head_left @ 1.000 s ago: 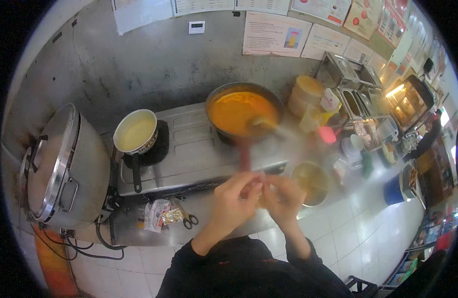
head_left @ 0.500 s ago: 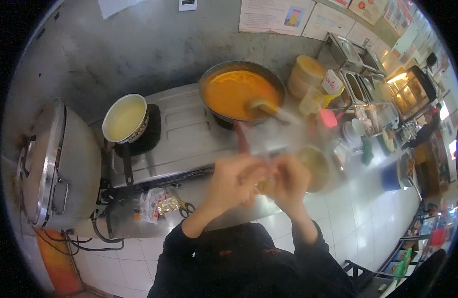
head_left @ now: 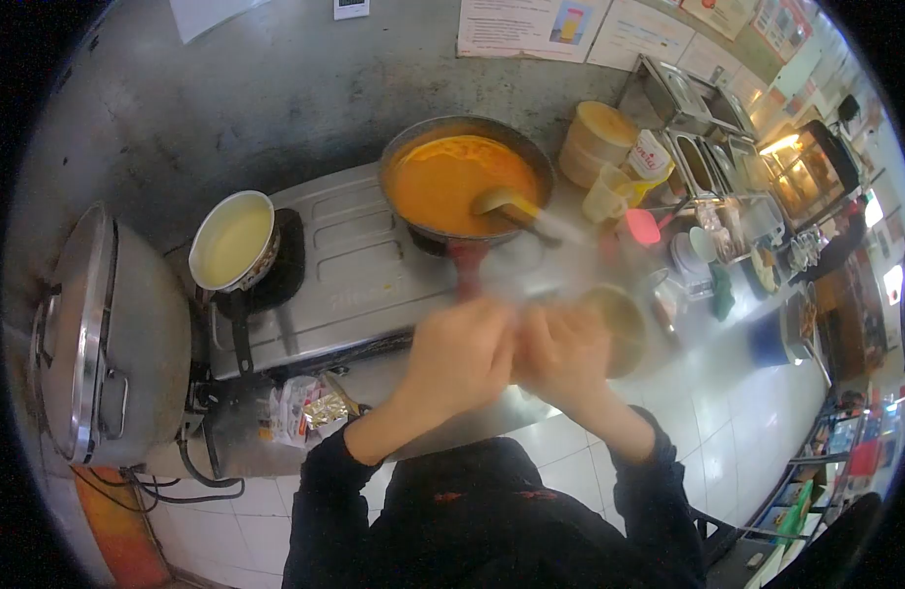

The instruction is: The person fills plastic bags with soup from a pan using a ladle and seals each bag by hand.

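Observation:
My left hand (head_left: pixel 459 355) and my right hand (head_left: pixel 567 355) meet in front of my body, above the counter's front edge. The fingers of both are curled in against each other, and whatever they pinch is hidden and blurred. Beyond them a dark pan (head_left: pixel 546 157) of orange sauce (head_left: pixel 442 182) rests on the stove (head_left: pixel 349 260), its red handle (head_left: pixel 467 267) pointing at my hands. A ladle (head_left: pixel 501 203) leans in the sauce over the pan's right rim. Partly behind my right hand stands a round container (head_left: pixel 624 329).
To the left are a small white pot (head_left: pixel 234 240) with pale liquid and a large lidded metal cooker (head_left: pixel 138 324). Packets (head_left: pixel 297 407) and partly hidden scissors (head_left: pixel 349 398) lie on the near counter. A jug (head_left: pixel 606 193), a tub (head_left: pixel 595 147) and a pink-lidded container (head_left: pixel 641 228) stand to the right.
My hands have come closer together, with fingers more tightly curled, covering what showed faintly between them. The view has shifted slightly, and my left forearm now partly covers the scissors.

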The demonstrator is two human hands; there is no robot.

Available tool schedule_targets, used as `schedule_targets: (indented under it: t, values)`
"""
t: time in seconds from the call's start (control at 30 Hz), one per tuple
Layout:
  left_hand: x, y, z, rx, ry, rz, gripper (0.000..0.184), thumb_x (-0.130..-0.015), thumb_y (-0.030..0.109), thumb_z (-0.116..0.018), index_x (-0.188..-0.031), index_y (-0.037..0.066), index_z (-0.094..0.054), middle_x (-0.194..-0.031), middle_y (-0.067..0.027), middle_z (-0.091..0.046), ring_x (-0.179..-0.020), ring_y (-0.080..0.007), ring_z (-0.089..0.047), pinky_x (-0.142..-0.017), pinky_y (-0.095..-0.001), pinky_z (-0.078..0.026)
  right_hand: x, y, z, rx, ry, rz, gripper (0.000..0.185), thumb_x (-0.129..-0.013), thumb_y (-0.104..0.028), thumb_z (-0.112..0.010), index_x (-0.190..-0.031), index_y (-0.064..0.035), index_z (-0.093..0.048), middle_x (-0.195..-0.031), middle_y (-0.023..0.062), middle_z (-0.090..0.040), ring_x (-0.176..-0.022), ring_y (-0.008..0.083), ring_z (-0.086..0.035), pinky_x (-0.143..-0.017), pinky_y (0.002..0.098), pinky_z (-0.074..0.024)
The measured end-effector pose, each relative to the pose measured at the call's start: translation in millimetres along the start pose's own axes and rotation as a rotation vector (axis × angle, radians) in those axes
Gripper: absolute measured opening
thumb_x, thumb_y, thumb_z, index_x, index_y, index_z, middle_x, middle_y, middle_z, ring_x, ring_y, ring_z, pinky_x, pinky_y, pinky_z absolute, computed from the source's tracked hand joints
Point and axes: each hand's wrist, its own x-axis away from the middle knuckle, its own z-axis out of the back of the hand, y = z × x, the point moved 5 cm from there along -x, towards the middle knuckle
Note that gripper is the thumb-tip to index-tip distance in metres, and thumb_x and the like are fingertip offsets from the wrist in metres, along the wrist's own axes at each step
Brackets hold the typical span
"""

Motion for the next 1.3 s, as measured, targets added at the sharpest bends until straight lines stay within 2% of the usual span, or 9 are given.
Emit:
schedule_targets:
  t: [0.13, 0.33, 0.53, 0.6, 0.7, 0.83, 0.93, 1.03, 1.3]
  values:
    - [-5.7, 2.2, 0.8, -0.124, -0.061, 0.041, 0.010, -0.066, 0.008, -0.054, -0.068, 0.001, -0.049, -0.062, -0.0147, -0.050, -0.056, -0.0335, -0.051, -0.048, -0.0402, -0.038, -1.9, 4.2, -6.8, 0.009, 0.021, 0.021, 0.019, -0.062, -0.016, -0.057, -0.061, -0.0096, -0.040, -0.052, 0.0023, -0.041, -0.046, 0.0162, -0.044, -0.045, 0.0283, -0.0335]
    - [-15.2, -1.3, 7.0, -0.204, 0.096, 0.102, 0.013, -0.065, 0.015, -0.056, -0.066, 0.003, -0.050, -0.059, -0.0127, -0.050, -0.055, -0.0329, -0.051, -0.048, -0.0409, -0.037, -12.0, 11.8, -8.9, -0.030, 0.044, 0.018, 0.019, -0.062, -0.018, -0.058, -0.065, -0.0091, -0.042, -0.054, 0.0026, -0.041, -0.049, 0.0174, -0.047, -0.045, 0.0294, -0.0361]
    - [-24.1, -5.4, 16.0, -0.069, 0.022, 0.070, 0.013, -0.066, 0.014, -0.054, -0.068, 0.002, -0.051, -0.060, -0.0134, -0.051, -0.055, -0.0327, -0.052, -0.047, -0.0395, -0.037, -23.8, 10.2, -1.2, -0.061, -0.035, 0.009, 0.020, -0.066, -0.021, -0.059, -0.074, -0.0081, -0.045, -0.060, 0.0023, -0.044, -0.054, 0.0174, -0.049, -0.047, 0.0290, -0.0398]
    - [-25.4, -8.7, 14.1, 0.004, -0.097, 0.150, 0.013, -0.068, 0.018, -0.053, -0.069, 0.006, -0.051, -0.064, -0.0139, -0.053, -0.061, -0.0351, -0.052, -0.053, -0.0439, -0.040, -28.3, 9.1, 0.9, -0.029, -0.006, 0.085, 0.020, -0.066, -0.022, -0.059, -0.072, -0.0087, -0.046, -0.059, 0.0015, -0.044, -0.053, 0.0165, -0.048, -0.046, 0.0288, -0.0386]
    - [-22.6, -14.1, 10.7, 0.073, -0.018, 0.164, 0.013, -0.068, 0.017, -0.051, -0.069, 0.005, -0.051, -0.065, -0.0157, -0.053, -0.063, -0.0366, -0.052, -0.054, -0.0450, -0.040, -27.1, 9.5, 1.0, -0.019, 0.017, 0.163, 0.018, -0.064, -0.022, -0.059, -0.070, -0.0092, -0.047, -0.057, 0.0011, -0.042, -0.052, 0.0156, -0.047, -0.046, 0.0282, -0.0373]
    - [-22.0, -17.4, 5.5, 0.083, -0.072, 0.163, 0.013, -0.068, 0.018, -0.050, -0.070, 0.004, -0.051, -0.066, -0.0169, -0.054, -0.063, -0.0376, -0.052, -0.054, -0.0452, -0.040, -26.0, 4.8, -6.0, -0.006, 0.111, 0.148, 0.016, -0.061, -0.019, -0.058, -0.065, -0.0101, -0.045, -0.055, 0.0009, -0.041, -0.050, 0.0147, -0.046, -0.045, 0.0276, -0.0359]
    - [-19.3, -15.7, 0.6, -0.088, -0.009, 0.209, 0.014, -0.070, 0.014, -0.049, -0.070, 0.001, -0.054, -0.064, -0.0186, -0.053, -0.061, -0.0368, -0.053, -0.052, -0.0424, -0.039, -19.6, 11.4, -25.1, -0.033, 0.166, 0.116, 0.016, -0.061, -0.018, -0.058, -0.064, -0.0097, -0.045, -0.054, 0.0013, -0.041, -0.050, 0.0146, -0.045, -0.045, 0.0271, -0.0359]
    - [-10.8, -15.4, 1.7, -0.279, 0.022, 0.286, 0.014, -0.070, 0.014, -0.049, -0.073, 0.001, -0.054, -0.071, -0.0190, -0.055, -0.065, -0.0374, -0.053, -0.056, -0.0448, -0.040, -15.3, 13.1, -34.1, -0.043, 0.117, 0.093, 0.016, -0.062, -0.018, -0.058, -0.064, -0.0097, -0.045, -0.054, 0.0016, -0.042, -0.050, 0.0151, -0.046, -0.045, 0.0273, -0.0356]
    - [-2.4, -21.6, 4.6, -0.114, -0.141, 0.212, 0.014, -0.071, 0.014, -0.046, -0.076, 0.001, -0.050, -0.069, -0.0190, -0.053, -0.066, -0.0375, -0.053, -0.060, -0.0468, -0.041, -22.3, 3.8, -23.8, -0.090, 0.032, 0.146, 0.015, -0.062, -0.018, -0.056, -0.064, -0.0097, -0.043, -0.057, 0.0016, -0.041, -0.051, 0.0154, -0.044, -0.046, 0.0273, -0.0351]
